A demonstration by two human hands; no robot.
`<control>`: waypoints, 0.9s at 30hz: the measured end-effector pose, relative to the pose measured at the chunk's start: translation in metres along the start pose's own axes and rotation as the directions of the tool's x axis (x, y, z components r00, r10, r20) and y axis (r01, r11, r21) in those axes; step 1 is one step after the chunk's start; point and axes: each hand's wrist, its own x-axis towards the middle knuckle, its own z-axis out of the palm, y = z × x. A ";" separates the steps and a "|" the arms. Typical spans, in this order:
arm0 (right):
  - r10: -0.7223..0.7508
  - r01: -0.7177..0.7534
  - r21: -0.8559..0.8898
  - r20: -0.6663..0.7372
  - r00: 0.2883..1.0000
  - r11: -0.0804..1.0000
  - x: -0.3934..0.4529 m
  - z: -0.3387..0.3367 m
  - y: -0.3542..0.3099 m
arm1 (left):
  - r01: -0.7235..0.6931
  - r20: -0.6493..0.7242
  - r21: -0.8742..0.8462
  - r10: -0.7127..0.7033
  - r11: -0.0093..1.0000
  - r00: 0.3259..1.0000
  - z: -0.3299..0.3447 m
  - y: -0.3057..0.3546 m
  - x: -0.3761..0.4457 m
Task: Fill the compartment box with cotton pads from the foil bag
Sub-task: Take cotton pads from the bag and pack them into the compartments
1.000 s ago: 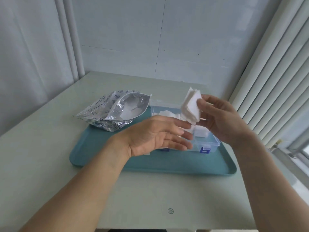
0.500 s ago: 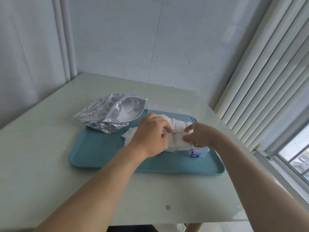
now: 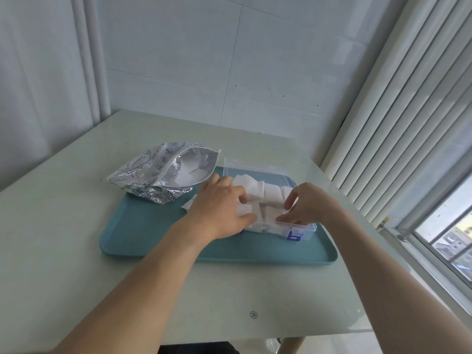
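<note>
Now both at mid-frame: left hand [image 3: 221, 210] pinching cotton pads [image 3: 251, 198] over compartment box [image 3: 305, 229]; right hand [image 3: 306, 206] fingers curled, pressing pads down.

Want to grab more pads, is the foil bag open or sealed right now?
Open. The foil bag lies on its side with its mouth gaping toward the clear box, and white pads show inside.

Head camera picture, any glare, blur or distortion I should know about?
Head view: wide-angle bending curves the white window blinds; soft daylight, faint shadows; the crinkled silver foil bag glints; the clear plastic compartment box reflects lightly; mild softness overall, both hands sharp enough.
</note>
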 end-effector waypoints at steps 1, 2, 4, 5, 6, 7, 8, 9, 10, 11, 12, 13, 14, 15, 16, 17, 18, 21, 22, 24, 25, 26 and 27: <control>-0.033 0.032 -0.035 -0.016 0.999 0.999 0.001 0.003 -0.001 | 0.006 -0.001 -0.015 -0.006 1.000 1.000 0.000 -0.001 0.000; -0.067 0.064 -0.067 -0.037 0.997 0.996 0.002 0.006 -0.003 | 0.011 -0.010 -0.039 -0.011 0.999 1.000 -0.001 -0.003 0.001; -0.120 0.110 -0.137 -0.066 0.991 0.985 0.005 0.010 -0.005 | 0.021 -0.014 -0.098 -0.022 0.995 1.000 -0.003 -0.005 0.001; -0.133 0.120 -0.162 -0.070 0.989 0.979 0.006 0.010 -0.005 | 0.030 -0.005 -0.140 -0.031 0.990 1.000 -0.005 -0.006 0.001; -0.140 0.125 -0.165 -0.081 0.987 0.978 0.006 0.008 -0.004 | 0.041 0.004 -0.195 -0.041 0.980 0.999 -0.007 -0.006 0.000; -0.150 0.136 -0.135 -0.101 0.983 0.982 0.006 0.005 -0.004 | 0.058 0.009 -0.260 -0.057 0.964 0.998 -0.009 -0.006 0.000; -0.173 0.165 -0.066 -0.141 0.975 0.984 0.004 0.003 -0.005 | 0.071 0.003 -0.323 -0.074 0.944 0.997 -0.010 -0.006 0.000; -0.198 0.209 0.040 -0.186 0.962 0.977 0.002 0.000 -0.007 | 0.080 -0.020 -0.376 -0.095 0.923 0.995 -0.012 -0.007 0.001; -0.213 0.254 0.182 -0.215 0.953 0.950 -0.001 -0.001 -0.011 | 0.086 -0.059 -0.424 -0.123 0.901 0.991 -0.012 -0.007 0.003; -0.223 0.283 0.347 -0.205 0.953 0.894 -0.005 -0.002 -0.017 | 0.089 -0.110 -0.479 -0.160 0.873 0.981 -0.013 -0.008 0.004; -0.249 0.292 0.501 -0.152 0.956 0.815 -0.009 -0.002 -0.021 | 0.084 -0.165 -0.542 -0.204 0.836 0.965 -0.013 -0.008 0.006; -0.293 0.280 0.623 -0.084 0.952 0.731 -0.013 -0.002 -0.026 | 0.079 -0.209 -0.606 -0.254 0.792 0.944 -0.012 -0.008 0.007; -0.341 0.255 0.708 -0.023 0.940 0.658 -0.015 0.000 -0.029 | 0.077 -0.233 -0.664 -0.304 0.744 0.924 -0.012 -0.009 0.008; -0.377 0.227 0.768 0.020 0.926 0.599 -0.016 0.003 -0.033 | 0.084 -0.234 -0.713 -0.350 0.696 0.907 -0.011 -0.009 0.009; -0.389 0.201 0.813 0.035 0.920 0.547 -0.016 0.008 -0.036 | 0.094 -0.225 -0.747 -0.384 0.658 0.896 -0.010 -0.009 0.009; -0.377 0.184 0.845 0.022 0.926 0.502 -0.014 0.011 -0.038 | 0.103 -0.215 -0.766 -0.404 0.635 0.889 -0.009 -0.009 0.010; -0.348 0.174 0.868 -0.002 0.937 0.465 -0.012 0.014 -0.040 | 0.106 -0.217 -0.767 -0.412 0.633 0.885 -0.008 -0.009 0.010; -0.230 0.104 0.897 -0.003 0.973 0.429 -0.001 0.010 -0.037 | 0.113 -0.311 -0.658 -0.405 0.745 0.860 -0.007 -0.010 0.010; -0.194 0.067 0.881 0.028 0.981 0.468 0.004 0.006 -0.031 | 0.126 -0.338 -0.614 -0.404 0.779 0.850 -0.007 -0.010 0.009; -0.140 0.009 0.770 0.105 0.985 0.638 0.010 -0.004 -0.020 | 0.163 -0.329 -0.539 -0.385 0.826 0.862 -0.006 -0.011 0.008; -0.116 -0.003 0.669 0.134 0.984 0.744 0.012 -0.007 -0.016 | 0.188 -0.293 -0.501 -0.370 0.845 0.881 -0.004 -0.012 0.008; -0.102 -0.002 0.553 0.157 0.982 0.833 0.013 -0.009 -0.014 | 0.214 -0.245 -0.466 -0.357 0.859 0.901 -0.003 -0.011 0.007; -0.097 0.008 0.450 0.176 0.980 0.893 0.013 -0.009 -0.014 | 0.234 -0.198 -0.438 -0.347 0.868 0.917 -0.002 -0.011 0.006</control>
